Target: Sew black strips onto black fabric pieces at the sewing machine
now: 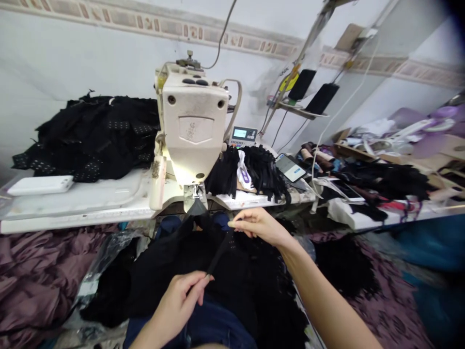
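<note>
While the left hand [181, 296] pinches the near part of a black strip [220, 253] and the right hand [260, 226] its far part, both with fingers closed, near side of the sewing machine [196, 116], light, even tension should keep it untwisted.

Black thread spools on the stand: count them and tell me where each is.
2. The left spool leans on the stand right of the sewing machine; the right spool sits beside it, slightly lower in view. Others could be hidden behind.
</note>
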Available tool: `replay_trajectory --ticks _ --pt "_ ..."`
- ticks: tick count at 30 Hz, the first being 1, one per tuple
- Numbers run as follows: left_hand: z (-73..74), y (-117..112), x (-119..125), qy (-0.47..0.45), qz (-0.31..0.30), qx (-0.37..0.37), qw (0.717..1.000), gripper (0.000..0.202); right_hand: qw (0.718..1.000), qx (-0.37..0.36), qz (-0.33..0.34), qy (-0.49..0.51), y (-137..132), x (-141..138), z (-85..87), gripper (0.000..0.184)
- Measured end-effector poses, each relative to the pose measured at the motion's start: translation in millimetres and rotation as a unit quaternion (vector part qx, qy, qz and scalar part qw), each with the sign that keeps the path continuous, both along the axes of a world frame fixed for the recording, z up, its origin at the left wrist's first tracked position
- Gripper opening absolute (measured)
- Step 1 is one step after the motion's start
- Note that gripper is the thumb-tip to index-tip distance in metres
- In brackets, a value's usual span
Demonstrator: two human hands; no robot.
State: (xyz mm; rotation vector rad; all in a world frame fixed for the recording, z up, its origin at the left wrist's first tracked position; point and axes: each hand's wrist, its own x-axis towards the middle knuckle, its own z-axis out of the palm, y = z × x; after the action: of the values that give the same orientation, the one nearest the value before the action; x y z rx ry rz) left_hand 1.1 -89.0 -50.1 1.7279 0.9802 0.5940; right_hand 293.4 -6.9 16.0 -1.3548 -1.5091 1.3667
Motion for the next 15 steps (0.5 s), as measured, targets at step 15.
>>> replay_trajectory --ticks 15 --pt "63.1 55 21 0.206 0.182 0.574 0.771 0.037 0.978 -0.128 0.156 0.058 -14 -47 -32.7 0.045"
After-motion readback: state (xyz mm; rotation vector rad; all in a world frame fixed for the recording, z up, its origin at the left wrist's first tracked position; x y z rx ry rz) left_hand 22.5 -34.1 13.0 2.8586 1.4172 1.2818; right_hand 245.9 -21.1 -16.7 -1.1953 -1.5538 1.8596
